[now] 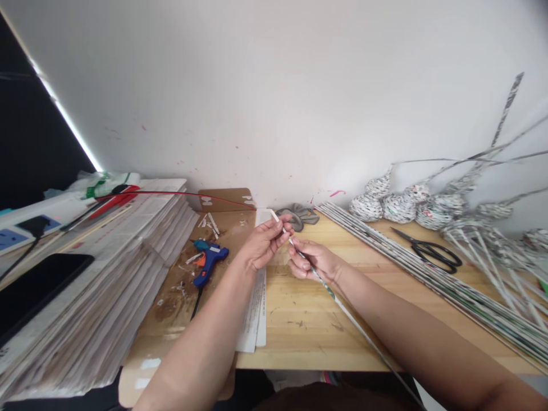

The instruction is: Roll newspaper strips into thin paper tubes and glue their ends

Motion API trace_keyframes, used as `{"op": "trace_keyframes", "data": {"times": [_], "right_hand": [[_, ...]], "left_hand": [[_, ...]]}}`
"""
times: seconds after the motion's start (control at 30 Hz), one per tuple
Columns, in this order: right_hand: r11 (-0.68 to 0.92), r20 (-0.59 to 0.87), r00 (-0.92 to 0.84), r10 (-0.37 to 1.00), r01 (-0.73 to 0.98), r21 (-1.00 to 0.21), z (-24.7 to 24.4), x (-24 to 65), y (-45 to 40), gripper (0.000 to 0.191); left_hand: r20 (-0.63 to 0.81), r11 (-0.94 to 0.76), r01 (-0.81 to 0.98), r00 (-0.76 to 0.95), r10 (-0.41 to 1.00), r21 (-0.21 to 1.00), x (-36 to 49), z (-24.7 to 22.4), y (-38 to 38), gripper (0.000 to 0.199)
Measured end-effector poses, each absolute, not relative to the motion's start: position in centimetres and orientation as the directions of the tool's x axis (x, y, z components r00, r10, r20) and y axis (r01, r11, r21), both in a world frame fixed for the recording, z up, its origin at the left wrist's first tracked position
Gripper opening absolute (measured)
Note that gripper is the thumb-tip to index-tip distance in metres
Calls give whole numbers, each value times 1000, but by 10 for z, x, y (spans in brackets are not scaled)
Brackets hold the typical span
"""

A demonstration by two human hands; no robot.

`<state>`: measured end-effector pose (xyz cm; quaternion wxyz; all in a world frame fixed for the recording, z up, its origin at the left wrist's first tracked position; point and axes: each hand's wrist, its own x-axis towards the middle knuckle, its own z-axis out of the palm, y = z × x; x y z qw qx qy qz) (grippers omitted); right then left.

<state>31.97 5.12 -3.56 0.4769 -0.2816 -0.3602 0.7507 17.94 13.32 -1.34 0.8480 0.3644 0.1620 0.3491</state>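
Note:
A long thin tube of rolled newspaper [347,313] slants from the lower right up to a white tip between my hands. Near that tip, my left hand [264,242] pinches it with thumb and fingers. Just below, my right hand [315,260] is closed round the same tube, with the lower length trailing past my right forearm. Both hands are above the wooden table [291,319], close together. Under and beside my left forearm lie printed paper sheets [252,331]. A crumpled grey cloth [302,218] rests behind my hands.
Left stand a blue glue gun [209,262] on stained cardboard [171,319], a tall newspaper stack [115,297], a black phone [47,285] and a power strip [25,234]. Rightward lie a bundle of paper tubes [411,265], black scissors [432,254] and several woven paper shapes [398,206] by the wall.

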Motion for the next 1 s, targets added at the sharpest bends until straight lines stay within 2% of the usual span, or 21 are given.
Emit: {"op": "trace_keyframes", "data": {"times": [0.13,0.23,0.37,0.47,0.77,1.0], "right_hand": [[-315,-50,-437,898,-562,-765,-35,320,50,24],[-306,-60,-429,901,-532,-790,-35,319,50,27],[-204,-95,-285,954,-385,-900,-36,317,52,36],[-156,-91,-204,975,-332,-930,-38,316,54,36],[-175,-53,-285,957,-422,-890,-40,317,55,31],[-186,-54,-303,952,-428,-884,-42,318,55,30]], "left_hand": [[-20,491,-476,703,711,730,179,-11,131,21],[-30,488,-467,699,714,737,179,-10,130,21],[-61,479,-454,674,736,751,181,-11,130,20],[-78,476,-454,657,750,753,182,-11,131,20],[-43,472,-455,684,728,755,181,-15,131,20],[-12,451,-464,687,727,762,182,-16,131,21]]}}
